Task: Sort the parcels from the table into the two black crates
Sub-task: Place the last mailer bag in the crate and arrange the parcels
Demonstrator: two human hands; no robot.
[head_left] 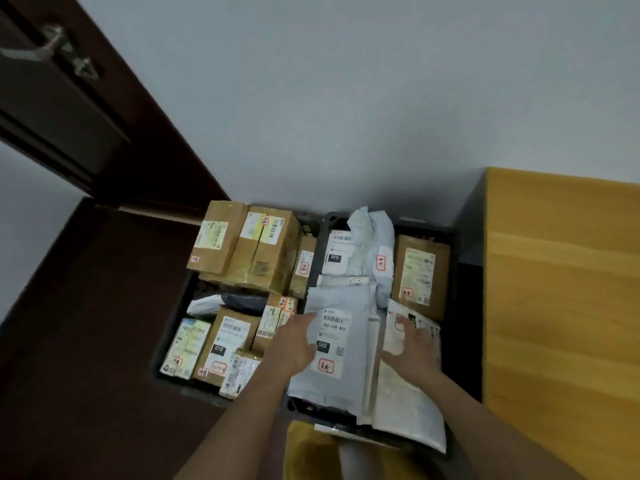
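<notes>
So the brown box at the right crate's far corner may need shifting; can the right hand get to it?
Probably yes: the right hand hovers open over the mailers, and the brown cardboard box lies uncovered just beyond it.

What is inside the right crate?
The right crate holds pale mailer bags, a "060" bag on top, and a brown box. Both hands rest on bags. Lower layers are covered.

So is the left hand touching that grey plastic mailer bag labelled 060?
Touching: the head view shows the left hand lying flat on the grey mailer's edge.

Bare forearms (242, 420), no sleeves
</notes>
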